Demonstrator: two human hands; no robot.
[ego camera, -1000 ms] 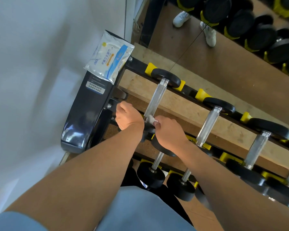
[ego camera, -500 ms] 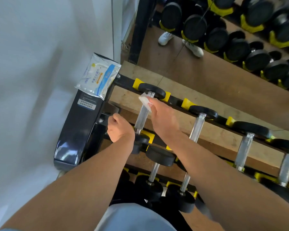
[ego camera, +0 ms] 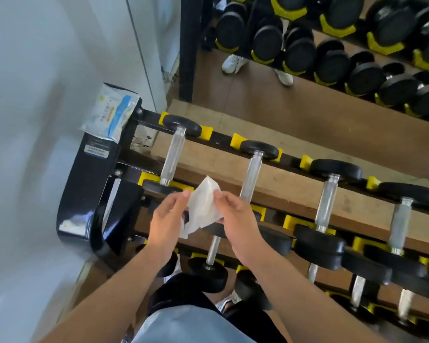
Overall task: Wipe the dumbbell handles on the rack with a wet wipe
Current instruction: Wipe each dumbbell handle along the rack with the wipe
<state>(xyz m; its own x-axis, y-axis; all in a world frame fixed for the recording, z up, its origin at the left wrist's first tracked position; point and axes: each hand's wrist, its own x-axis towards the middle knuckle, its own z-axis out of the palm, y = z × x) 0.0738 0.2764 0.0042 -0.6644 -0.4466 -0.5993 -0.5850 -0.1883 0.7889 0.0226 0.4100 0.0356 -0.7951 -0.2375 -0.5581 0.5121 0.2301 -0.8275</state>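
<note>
Both hands are pinched on the wet wipe [ego camera: 203,206], the left hand [ego camera: 167,219] at its left edge and the right hand [ego camera: 235,219] at its right, above the rack's [ego camera: 223,139] near rail. A clean face should be refolded outward before the second dumbbell handle [ego camera: 250,174], just right of the wipe, is wrapped and stroked end to end.

Single head cam, steep downward view, close over rack [ego camera: 124,167].
</note>
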